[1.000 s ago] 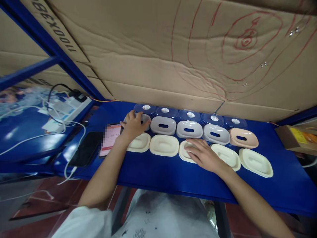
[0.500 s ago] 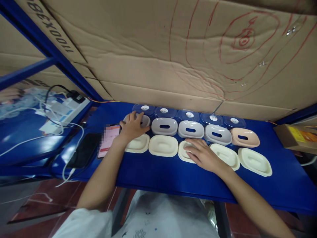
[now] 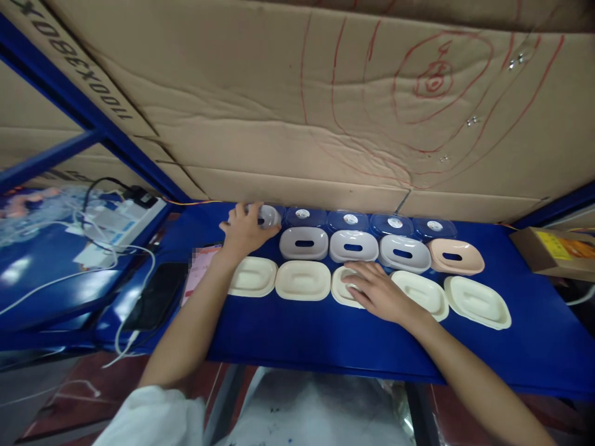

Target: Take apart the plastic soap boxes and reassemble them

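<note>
My left hand (image 3: 246,232) is wrapped over a grey slotted soap dish (image 3: 269,215) at the left end of the back row, overlapping a clear lid there. The fingers hide most of that dish. In the middle of the front row, my right hand (image 3: 374,291) rests with fingers spread on a cream oval tray (image 3: 343,285). More cream trays (image 3: 303,280) lie on both sides of it. Behind them stand several grey slotted dishes (image 3: 304,243) and one peach slotted dish (image 3: 457,256).
Clear lids with round stickers (image 3: 349,221) line the back, below a cardboard wall (image 3: 279,142). On the left are a pink-screened phone (image 3: 199,269), a dark phone (image 3: 155,297), white cables and a power strip (image 3: 118,223). A cardboard box (image 3: 553,254) stands at the right.
My left hand has moved the grey slotted soap dish backward, out of the middle row and onto the lid row. My right hand stays on the cream tray. The camera view has shifted slightly.
</note>
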The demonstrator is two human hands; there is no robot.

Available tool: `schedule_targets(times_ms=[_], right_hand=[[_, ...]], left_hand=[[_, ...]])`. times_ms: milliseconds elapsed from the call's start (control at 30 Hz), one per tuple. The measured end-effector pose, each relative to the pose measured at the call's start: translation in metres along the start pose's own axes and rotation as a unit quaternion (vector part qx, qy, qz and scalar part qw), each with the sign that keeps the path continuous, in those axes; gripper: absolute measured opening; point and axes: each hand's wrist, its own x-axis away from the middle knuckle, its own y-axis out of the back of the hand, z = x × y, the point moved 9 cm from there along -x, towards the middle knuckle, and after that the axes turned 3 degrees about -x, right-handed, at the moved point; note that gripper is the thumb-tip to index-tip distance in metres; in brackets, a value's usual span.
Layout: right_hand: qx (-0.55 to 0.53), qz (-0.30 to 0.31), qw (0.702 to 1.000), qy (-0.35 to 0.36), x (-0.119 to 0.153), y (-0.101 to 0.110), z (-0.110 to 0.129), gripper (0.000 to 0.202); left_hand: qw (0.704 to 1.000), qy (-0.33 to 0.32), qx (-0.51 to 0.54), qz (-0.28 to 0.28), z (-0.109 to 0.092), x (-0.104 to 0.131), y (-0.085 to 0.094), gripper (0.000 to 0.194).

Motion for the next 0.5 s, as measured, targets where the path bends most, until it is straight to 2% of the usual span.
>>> schedule_targets(times_ms=[233,367,500], right_hand=[[-0.005,-0.005,1.0,0.002,-0.001,0.001,0.001,0.026],[-0.004,-0.01,1.0,0.006,-0.001,0.002,0.003,0.027],[0.001,-0.008,1.0,0.008,-0.001,0.002,0.004,0.027]], left_hand=[[0.999,-0.023,-0.027,0.027,-0.023,-0.041,-0.017,0.085],[0.998,-0.02,-0.035,0.043,-0.021,-0.053,-0.024,0.081],[0.997,-0.024,-0.048,0.047,-0.015,-0.053,-0.028,0.08]])
